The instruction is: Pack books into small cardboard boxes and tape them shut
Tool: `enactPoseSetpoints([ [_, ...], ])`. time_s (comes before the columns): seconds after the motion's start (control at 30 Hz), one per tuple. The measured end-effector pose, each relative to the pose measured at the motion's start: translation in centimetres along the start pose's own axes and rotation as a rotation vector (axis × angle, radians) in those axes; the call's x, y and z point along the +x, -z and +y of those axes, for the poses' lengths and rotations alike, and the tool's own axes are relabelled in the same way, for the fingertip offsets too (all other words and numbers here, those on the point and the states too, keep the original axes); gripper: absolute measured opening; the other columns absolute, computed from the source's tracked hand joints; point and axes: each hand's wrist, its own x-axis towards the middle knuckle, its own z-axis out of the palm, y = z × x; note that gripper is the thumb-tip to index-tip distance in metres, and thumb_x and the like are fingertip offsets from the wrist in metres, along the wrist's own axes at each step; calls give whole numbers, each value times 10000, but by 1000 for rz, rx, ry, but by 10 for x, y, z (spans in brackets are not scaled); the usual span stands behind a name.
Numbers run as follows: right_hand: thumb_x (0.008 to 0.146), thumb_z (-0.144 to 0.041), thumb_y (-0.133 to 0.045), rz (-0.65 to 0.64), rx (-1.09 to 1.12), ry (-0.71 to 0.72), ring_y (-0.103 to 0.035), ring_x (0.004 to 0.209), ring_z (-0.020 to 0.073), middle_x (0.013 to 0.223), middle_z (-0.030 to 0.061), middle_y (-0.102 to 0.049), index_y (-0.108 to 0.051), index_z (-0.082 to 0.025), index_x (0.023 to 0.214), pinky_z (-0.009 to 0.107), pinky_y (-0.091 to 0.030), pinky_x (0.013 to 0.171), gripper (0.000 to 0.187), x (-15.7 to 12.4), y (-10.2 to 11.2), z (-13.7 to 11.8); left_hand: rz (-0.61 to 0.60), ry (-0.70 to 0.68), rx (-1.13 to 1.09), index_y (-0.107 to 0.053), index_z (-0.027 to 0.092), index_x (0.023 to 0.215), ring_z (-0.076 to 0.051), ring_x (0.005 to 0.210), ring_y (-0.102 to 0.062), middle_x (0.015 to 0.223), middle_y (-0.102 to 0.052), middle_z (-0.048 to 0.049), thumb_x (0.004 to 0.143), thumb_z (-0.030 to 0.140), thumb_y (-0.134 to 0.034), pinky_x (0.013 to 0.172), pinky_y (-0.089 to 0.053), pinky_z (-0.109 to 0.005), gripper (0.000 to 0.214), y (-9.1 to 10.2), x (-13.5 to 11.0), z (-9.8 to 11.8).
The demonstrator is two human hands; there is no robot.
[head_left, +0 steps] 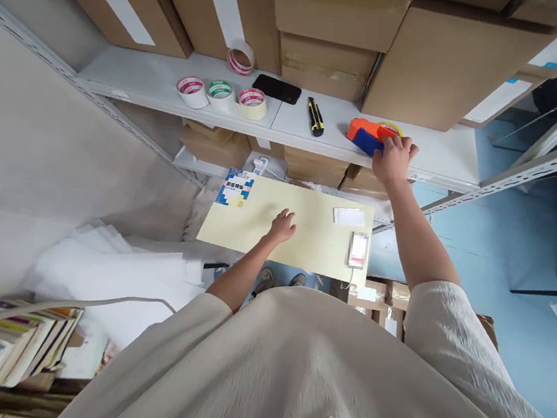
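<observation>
On the white shelf (431,149), an orange and blue tape dispenser (364,135) has a roll with a yellow edge beside it. My right hand (393,160) is closed around the dispenser's right end, and the grip itself is partly hidden by the fingers. Over the middle of the pale yellow tabletop (314,247), my left hand (282,227) holds nothing, its fingers apart and slightly bent. A blue and white book (235,188) lies at the table's left end. White slips of paper (349,217) and a device with a cable (357,250) are at its right.
Rolls of tape (220,93), a black phone (276,89) and a yellow and black utility knife (315,117) lie along the shelf. Cardboard boxes (331,14) stand behind them. White sheets (120,278) are heaped at left, near stacked books (16,347). A metal post (529,167) rises at right.
</observation>
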Motion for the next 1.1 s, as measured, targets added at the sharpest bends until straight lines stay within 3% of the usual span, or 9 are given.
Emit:
enactPoseSetpoints([
  [0.17,1181,-360,-434,-11,22,-1,-462,1517,528,1604,265,-621,-647,-162,1595,825,-389,1182,506,-34,16,-20,-37,1,-7,-560,233,1752,-382,1802,-403,1959,-362,-198,1119,322,-575,1436,-406,-557,639,-6,3,2],
  [0.3,1147,-386,-494,-57,61,-52,-484,1484,514,1608,244,-628,-652,-209,1558,774,-415,1183,475,-96,16,-50,-74,-14,-19,-563,231,1752,-400,1794,-414,1963,-359,-194,1114,337,-575,1431,-419,-568,646,-16,3,4],
  [0.4,1121,-397,-537,-148,127,-119,-503,1461,501,1606,246,-652,-655,-209,1545,734,-422,1187,479,-157,-4,-78,-108,-19,-15,-568,240,1748,-403,1782,-434,1962,-367,-186,1114,346,-592,1430,-424,-569,644,-25,0,2],
  [0.53,1084,-381,-600,-383,212,-312,-556,1433,489,1667,274,-652,-690,-187,1467,661,-435,1192,438,-235,-45,-113,-145,-12,12,-577,222,1741,-381,1788,-433,1954,-378,-191,1124,320,-585,1439,-418,-542,625,-36,-6,-4],
  [0.67,1052,-336,-615,-556,280,-495,-577,1459,502,1623,270,-693,-701,-199,1430,662,-447,1217,412,-293,-76,-135,-167,-6,20,-586,227,1732,-363,1796,-424,1942,-398,-188,1132,323,-580,1446,-407,-524,608,-43,-15,-17],
  [0.9,1046,-274,-574,-609,291,-633,-513,1578,485,1578,284,-699,-661,-201,1436,684,-387,1282,406,-335,-106,-146,-193,50,4,-593,242,1717,-388,1796,-420,1934,-415,-193,1109,334,-601,1424,-436,-560,616,-52,-31,-42],
  [1.1,1012,-259,-612,-584,261,-648,-585,1475,440,1474,238,-741,-656,-231,1398,615,-422,1243,389,-347,-119,-147,-181,93,-5,-595,260,1710,-367,1795,-424,1936,-416,-175,1125,352,-603,1425,-430,-535,593,-49,-41,-54],
])
